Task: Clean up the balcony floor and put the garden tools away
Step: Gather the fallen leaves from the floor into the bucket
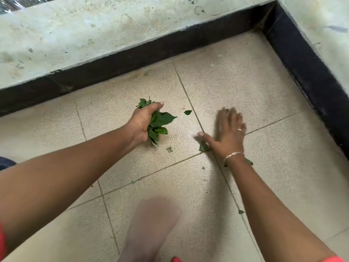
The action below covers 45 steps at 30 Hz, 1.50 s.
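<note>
My left hand (pixel 144 123) grips a bunch of green leaves (pixel 160 122) just above the beige tiled floor (pixel 255 95). My right hand (pixel 227 133) is blurred, flat with straight fingers spread low over the tiles. A leaf (pixel 203 147) lies under its thumb side and another leaf (pixel 249 162) peeks out beside the wrist. A small leaf piece (pixel 188 112) lies between the two hands, and a scrap (pixel 169 149) lies below the bunch.
A black skirting (pixel 132 61) runs along a pale stained concrete wall (pixel 94 31) and turns a corner at the top right. Tiny leaf bits (pixel 241 211) dot the tiles. A blurred foot (pixel 149 227) stands at the bottom centre.
</note>
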### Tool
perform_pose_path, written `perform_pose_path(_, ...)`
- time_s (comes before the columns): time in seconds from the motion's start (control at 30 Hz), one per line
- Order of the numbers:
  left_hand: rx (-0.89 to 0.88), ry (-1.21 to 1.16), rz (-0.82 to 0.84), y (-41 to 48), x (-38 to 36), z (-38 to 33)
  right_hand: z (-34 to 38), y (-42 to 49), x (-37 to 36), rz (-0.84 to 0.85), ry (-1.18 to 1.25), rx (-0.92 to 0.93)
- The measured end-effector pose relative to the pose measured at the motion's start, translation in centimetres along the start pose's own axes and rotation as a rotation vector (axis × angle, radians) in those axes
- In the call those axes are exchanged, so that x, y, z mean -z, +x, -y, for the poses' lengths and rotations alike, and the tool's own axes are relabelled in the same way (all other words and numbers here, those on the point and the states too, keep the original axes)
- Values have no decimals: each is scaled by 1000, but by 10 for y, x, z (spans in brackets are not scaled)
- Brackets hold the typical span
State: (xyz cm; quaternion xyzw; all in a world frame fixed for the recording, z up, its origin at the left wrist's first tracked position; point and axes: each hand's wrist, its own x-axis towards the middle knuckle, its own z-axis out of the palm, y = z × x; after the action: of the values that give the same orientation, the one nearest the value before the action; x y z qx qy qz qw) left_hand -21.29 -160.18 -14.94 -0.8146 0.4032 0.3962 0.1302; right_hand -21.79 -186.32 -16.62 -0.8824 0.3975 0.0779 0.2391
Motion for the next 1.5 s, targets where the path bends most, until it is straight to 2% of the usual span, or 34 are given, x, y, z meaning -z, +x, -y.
perform_pose_path(0.1,14,33,-50,-4,10,-5,30,2,-23,21,-104,155)
perform_pose_path(0.17,-16,39,49,-7,16,-7,50,9,-30,6,-106,204)
perform_pose_path(0.3,3,48,8,-9,24,-9,74,1,-39,95,-241,418)
perform_pose_path(0.37,-35,0,-104,-10,22,-6,70,-17,-47,17,-217,539)
perform_pose_path(0.47,-77,49,-222,-8,7,-3,41,-38,-53,-222,-162,602)
perform_pose_path(0.57,-122,87,-259,-5,-9,-1,1,-57,-41,-376,-204,529)
perform_pose_path(0.67,-154,107,-274,-3,-12,3,-19,-80,-28,-445,-69,228)
perform_pose_path(0.77,-133,86,-243,-3,-9,1,-12,-97,-34,-400,129,-167)
perform_pose_path(0.83,-119,82,-186,-4,-8,0,0,-96,-41,-308,192,-309)
perform_pose_path(0.9,-123,74,-164,-4,-5,-2,13,-84,-46,-232,129,-302)
perform_pose_path(0.97,-119,92,-162,-4,-4,-1,26,-72,-53,-210,62,-213)
perform_pose_path(1.03,-103,71,-185,-7,5,-3,30,-68,-59,-259,45,-83)
perform_pose_path(1.1,-76,60,-141,-9,14,-7,27,-76,-63,-302,53,25)
perform_pose_path(1.2,-74,179,-37,-11,8,-6,5,-93,-57,-388,39,244)
perform_pose_path(1.3,-84,201,-48,-12,6,-7,-13,-89,-38,-438,14,348)
perform_pose_path(1.37,-69,199,-27,-13,11,-7,-6,-79,-23,-451,124,248)
perform_pose_path(1.47,-41,140,-33,-13,14,-9,25,-64,-6,-398,581,-123)
perform_pose_path(1.5,-49,60,-48,-14,21,-9,37,-60,-3,-384,706,-180)
